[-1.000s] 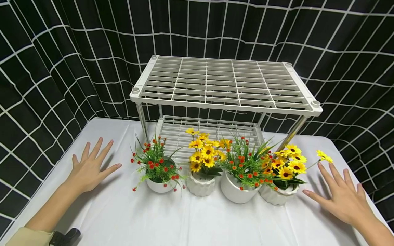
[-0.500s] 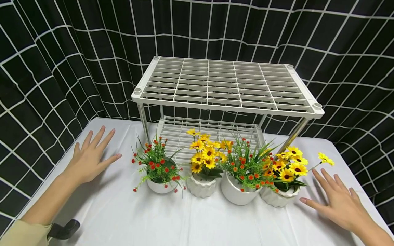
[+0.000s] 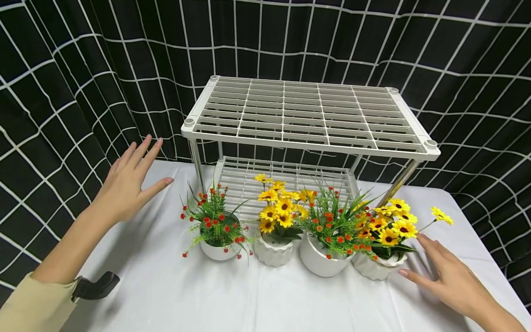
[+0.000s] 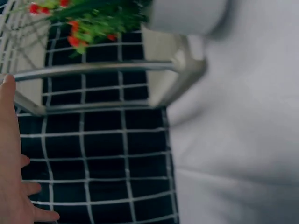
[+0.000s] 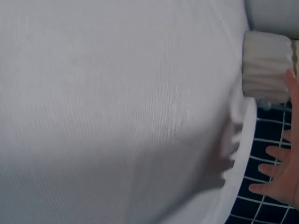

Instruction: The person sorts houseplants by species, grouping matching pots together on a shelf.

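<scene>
My left hand (image 3: 126,186) hovers above the table to the left of the shelf, fingers straight, holding nothing. Nearest to it is a round white pot (image 3: 220,251) with red-flowered greenery (image 3: 213,226). My right hand (image 3: 450,276) is beside the rightmost potted plant, a ridged white pot (image 3: 377,267) with yellow flowers (image 3: 394,226); its fingers are extended and grip nothing. In the right wrist view the thumb comes close to that pot's side (image 5: 266,65); contact cannot be told. Between them stand another ridged pot (image 3: 274,251) of yellow flowers and another round pot (image 3: 321,258) with red flowers.
A white two-tier rack (image 3: 309,147) with metal posts stands behind the pots. Its lower tier (image 3: 236,180) sits low behind the flowers. White cloth (image 3: 199,299) covers the table, and a black curtain with a white grid (image 3: 274,37) hangs around the back and sides.
My left hand has risen and moved slightly forward and right. My right hand has shifted left toward the rightmost pot, its fingers drawing closer together. The pots stay in place.
</scene>
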Demonstrator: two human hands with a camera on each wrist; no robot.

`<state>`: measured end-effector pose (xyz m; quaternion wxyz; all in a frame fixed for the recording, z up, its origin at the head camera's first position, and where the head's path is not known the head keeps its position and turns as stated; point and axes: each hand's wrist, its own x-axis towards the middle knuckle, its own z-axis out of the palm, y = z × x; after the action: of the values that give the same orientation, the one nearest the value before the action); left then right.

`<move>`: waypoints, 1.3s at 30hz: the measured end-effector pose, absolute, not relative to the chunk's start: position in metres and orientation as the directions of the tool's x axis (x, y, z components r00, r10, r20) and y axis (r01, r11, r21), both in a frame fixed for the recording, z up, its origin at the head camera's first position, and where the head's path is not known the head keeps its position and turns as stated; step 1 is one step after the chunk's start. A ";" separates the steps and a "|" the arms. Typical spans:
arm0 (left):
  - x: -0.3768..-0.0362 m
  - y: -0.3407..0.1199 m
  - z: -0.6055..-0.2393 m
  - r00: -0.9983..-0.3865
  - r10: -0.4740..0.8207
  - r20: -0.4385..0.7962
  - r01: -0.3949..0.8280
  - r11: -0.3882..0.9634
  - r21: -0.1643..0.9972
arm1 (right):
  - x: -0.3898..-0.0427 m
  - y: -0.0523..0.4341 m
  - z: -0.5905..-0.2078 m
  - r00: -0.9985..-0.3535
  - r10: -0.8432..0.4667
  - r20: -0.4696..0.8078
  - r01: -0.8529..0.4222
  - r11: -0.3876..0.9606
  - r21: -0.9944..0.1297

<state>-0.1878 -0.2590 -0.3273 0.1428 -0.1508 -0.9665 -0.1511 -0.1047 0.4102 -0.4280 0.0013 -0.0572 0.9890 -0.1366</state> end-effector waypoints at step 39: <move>-0.216 -0.183 -0.276 -0.735 0.303 0.607 0.616 0.674 0.408 | -0.105 0.356 -0.442 -0.999 0.001 -0.039 0.026 0.767 -0.641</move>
<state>-0.2162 -0.1833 -0.2755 0.2537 -0.2614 -0.8790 -0.3076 -0.1050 0.3559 -0.4421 0.0181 0.0070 0.9399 -0.3409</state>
